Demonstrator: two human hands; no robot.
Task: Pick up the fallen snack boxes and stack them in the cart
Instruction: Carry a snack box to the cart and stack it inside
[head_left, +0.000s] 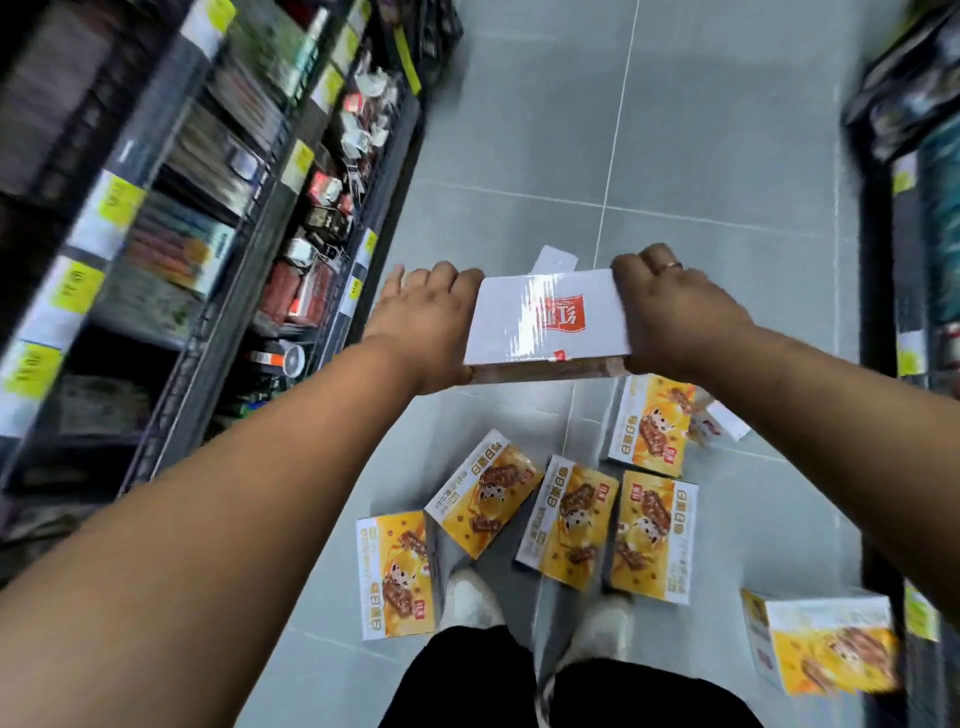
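**Snack box held in both hands above fallen boxes on the aisle floor**

Nearest the camera are black trousers and two white shoes, standing on the grey tiled floor.

Six fallen snack boxes lie around the shoes. Each has a yellow-orange printed face with white borders, pictures of brown bars and a small red logo.
- The leftmost box lies flat just beside the left shoe.
- The second box lies askew at the leftmost box's upper corner.
- The third box and fourth box lie side by side, edges touching, ahead of the shoes.
- The fifth box lies beyond them.
- The sixth box stands on an edge near the right shelving and is blurred.

Above these, the held box is clear of the floor. Its upward face is white under glossy film, with a red square logo, and a brown-orange side faces the camera. The left hand grips its left end with the fingers curled over the edge. The right hand grips its right end likewise and has a ring on one finger.

Beyond, the left shelves carry packaged goods and yellow price labels. The right shelving is dark. Both are blurred.
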